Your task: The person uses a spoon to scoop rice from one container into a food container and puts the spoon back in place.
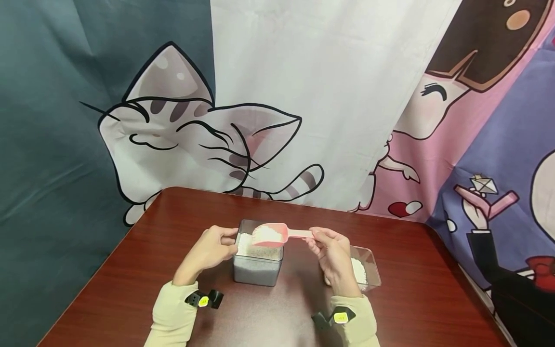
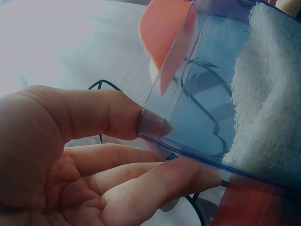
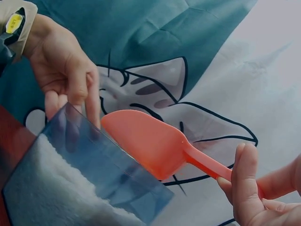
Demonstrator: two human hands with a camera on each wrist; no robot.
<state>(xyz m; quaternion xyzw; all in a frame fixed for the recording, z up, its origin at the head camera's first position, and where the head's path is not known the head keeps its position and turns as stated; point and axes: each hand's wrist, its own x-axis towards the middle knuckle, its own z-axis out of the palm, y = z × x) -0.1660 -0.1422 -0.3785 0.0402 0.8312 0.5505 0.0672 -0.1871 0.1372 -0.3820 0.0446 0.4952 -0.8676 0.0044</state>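
My right hand (image 1: 333, 253) grips the handle of a pink scoop (image 3: 146, 141), held level above a tall clear bluish container (image 1: 257, 271). White rice fills the bowl of the scoop. More rice (image 2: 268, 99) lies sloped inside the container, as both wrist views show through its walls. At the container's left side, my left hand (image 1: 212, 250) holds its upper edge between thumb (image 2: 117, 115) and fingers. Part of the fingers is hidden behind the wall.
A shallower clear container (image 1: 370, 270) with white grains (image 1: 359, 271) stands to the right, partly covered by my right hand and wrist. All of this is on a reddish-brown table (image 1: 182, 217). A printed cartoon curtain (image 1: 338, 96) hangs behind the table.
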